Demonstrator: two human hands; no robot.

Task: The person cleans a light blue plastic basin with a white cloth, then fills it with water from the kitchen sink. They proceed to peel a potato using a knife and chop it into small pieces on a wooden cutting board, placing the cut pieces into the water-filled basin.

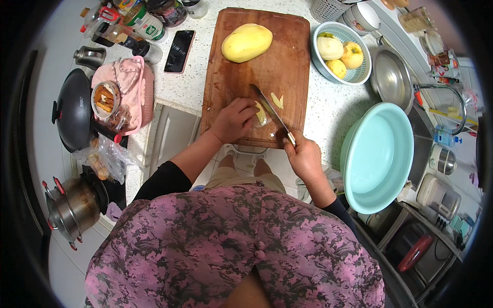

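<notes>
On the brown wooden cutting board (231, 82), my right hand (304, 154) grips the handle of a kitchen knife (272, 112), its blade slanting up and left across the board. My left hand (235, 118) is left of the blade, fingertips bent onto a pale yellow cut piece (260, 113); whether they pinch it or only press it down is hard to tell. More thin yellow slices (277, 101) lie just right of the blade. A large peeled yellow potato (247, 42) rests near the board's far end, apart from both hands.
Right of the board stand a blue basket (370, 63) with peeled fruit, a steel bowl (391, 77) and a large mint-green basin (348, 161). To the left are a phone (180, 51), a pink basket (148, 92), a black wok lid (73, 111), a steel pot (79, 206) and several bottles and jars.
</notes>
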